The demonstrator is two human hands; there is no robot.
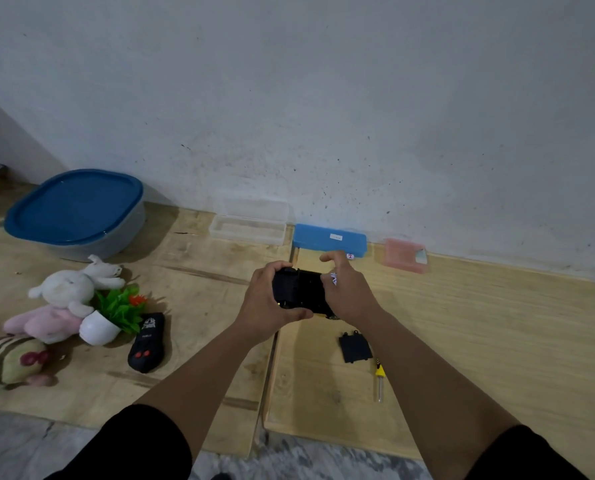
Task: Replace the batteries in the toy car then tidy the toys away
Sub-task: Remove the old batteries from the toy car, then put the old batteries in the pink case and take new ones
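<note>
Home floor corner, scuffed wall (358, 98), plywood boards (496, 341), plush toys (64, 289), storage tub (77, 213)

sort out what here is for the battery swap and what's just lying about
For the battery swap: toy car, gripped by the left hand; right hand working at it with batteries; black battery cover; yellow-handled screwdriver.

Lying about: remote control; white plush rabbit; pink plush; striped plush; potted fake plant; blue-lidded tub; clear box; blue case; pink case.
</note>
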